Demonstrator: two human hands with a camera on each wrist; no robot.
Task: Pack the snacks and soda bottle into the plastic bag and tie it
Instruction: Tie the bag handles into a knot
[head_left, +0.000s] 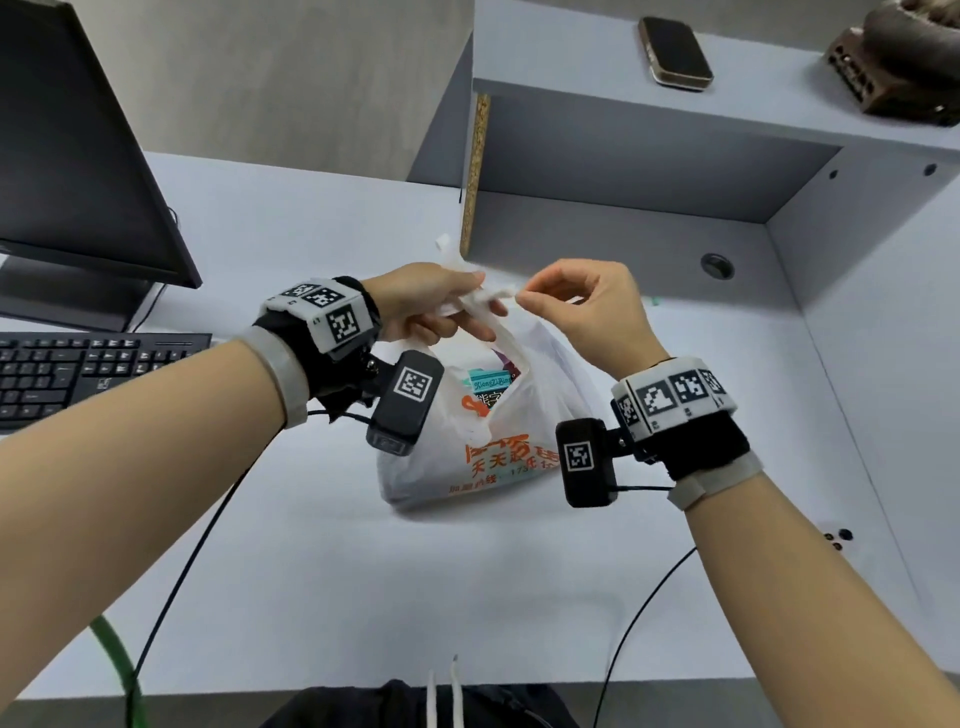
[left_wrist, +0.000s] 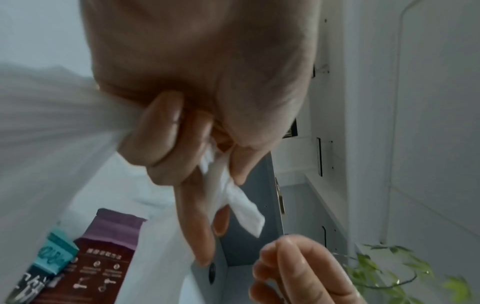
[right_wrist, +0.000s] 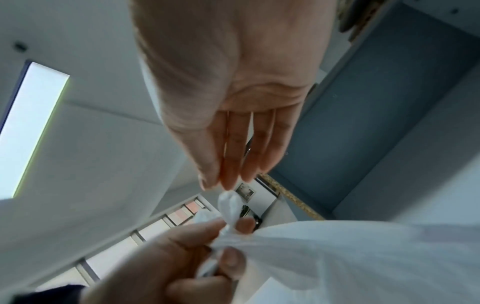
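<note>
bench (head_left: 322, 545): pale, carrying the bag at its middle; a monitor (head_left: 78, 140) and keyboard (head_left: 78, 374) are set at far left.
plastic bag (head_left: 467, 457): white with orange print, stood between both wrists; snack packets (left_wrist: 78, 257) are seen inside its open mouth.
left hand (head_left: 431, 306): fingers clenched round the gathered bag handles (left_wrist: 228, 191).
right hand (head_left: 587, 312): held just right of the handles; whether its fingertips pinch a handle end cannot be told.
</note>
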